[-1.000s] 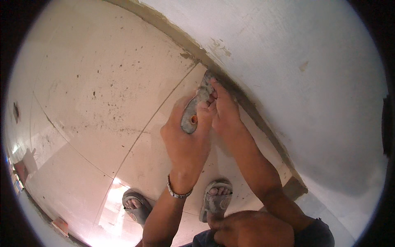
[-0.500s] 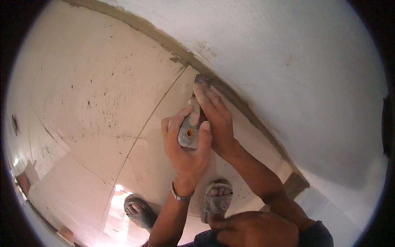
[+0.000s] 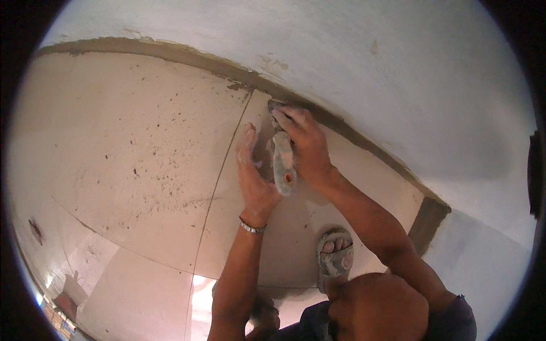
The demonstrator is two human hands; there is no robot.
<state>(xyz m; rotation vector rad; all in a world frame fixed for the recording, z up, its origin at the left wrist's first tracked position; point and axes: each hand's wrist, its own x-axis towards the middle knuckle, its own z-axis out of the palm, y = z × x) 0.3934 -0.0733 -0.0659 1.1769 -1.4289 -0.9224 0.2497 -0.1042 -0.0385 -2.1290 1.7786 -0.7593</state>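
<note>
From where I stand, the person's right grip (image 3: 310, 142) is closed around the upper part of a grey hand tool (image 3: 284, 162), its fingers hiding most of the blade end. The tool is over the tiled floor (image 3: 170, 113), its tip near the brown strip (image 3: 199, 61) along the wall (image 3: 398, 74). The left grip (image 3: 254, 184) is loosened, fingers spread beside the handle; whether its thumb touches, I can't tell. One sandal (image 3: 335, 258) shows; the other foot is mostly behind the left forearm (image 3: 235, 284).

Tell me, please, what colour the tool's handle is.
The handle is mottled grey, best seen in the head view.
</note>
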